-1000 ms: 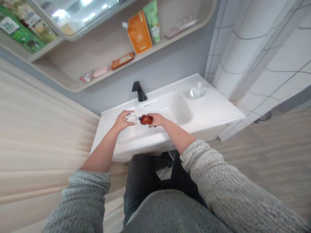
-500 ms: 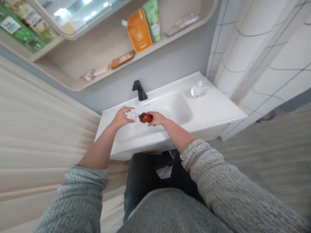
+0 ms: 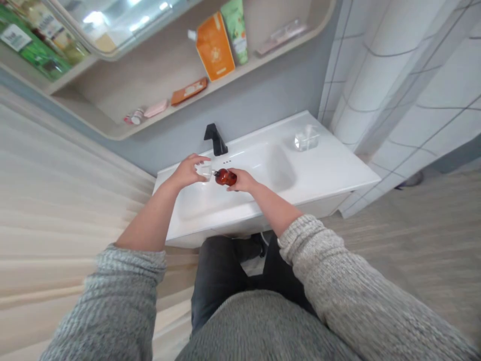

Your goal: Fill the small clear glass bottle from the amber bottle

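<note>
Over the white sink (image 3: pixel 240 198), my left hand (image 3: pixel 187 172) is curled around a small clear cup (image 3: pixel 205 172). My right hand (image 3: pixel 242 180) grips an amber-brown bottle (image 3: pixel 226 177), tipped on its side with its neck pointing left. The bottle's mouth meets the cup's rim or lies just inside it; I cannot tell which. Whether any liquid is flowing is too small to see. Behind both hands stands the black faucet (image 3: pixel 215 140).
On the sink's right ledge stands a clear pump bottle (image 3: pixel 307 138). Above is a shelf (image 3: pixel 124 75) with an orange pouch (image 3: pixel 215 47), a green tube (image 3: pixel 236 30) and an orange packet (image 3: pixel 189 92). A pale curtain (image 3: pixel 56 200) hangs at left.
Both hands have risen slightly toward the faucet, carrying the cup and the bottle. The bottle's neck stays at the cup.
</note>
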Demonstrator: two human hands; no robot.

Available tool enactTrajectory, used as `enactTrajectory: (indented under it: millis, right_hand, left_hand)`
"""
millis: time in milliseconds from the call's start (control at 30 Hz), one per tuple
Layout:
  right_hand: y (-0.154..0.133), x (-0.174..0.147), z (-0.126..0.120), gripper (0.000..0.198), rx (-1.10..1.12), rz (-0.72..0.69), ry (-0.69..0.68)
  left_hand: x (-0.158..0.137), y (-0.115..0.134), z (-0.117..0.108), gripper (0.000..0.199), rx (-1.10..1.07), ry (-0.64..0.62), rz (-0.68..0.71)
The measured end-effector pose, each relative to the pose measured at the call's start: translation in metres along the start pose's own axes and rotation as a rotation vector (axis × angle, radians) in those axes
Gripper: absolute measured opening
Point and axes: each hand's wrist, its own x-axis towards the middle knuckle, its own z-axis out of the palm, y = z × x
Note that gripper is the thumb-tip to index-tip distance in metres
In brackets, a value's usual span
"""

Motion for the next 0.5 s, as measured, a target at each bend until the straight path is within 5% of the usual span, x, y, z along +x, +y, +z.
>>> enactTrajectory:
  millis: [500]
  right_hand:
    - [0.012, 0.005, 0.004, 0.086, 0.022, -0.062, 0.065]
  left_hand:
    - [0.007, 0.013, -0.010, 0.081, 0.182, -0.084, 0.074]
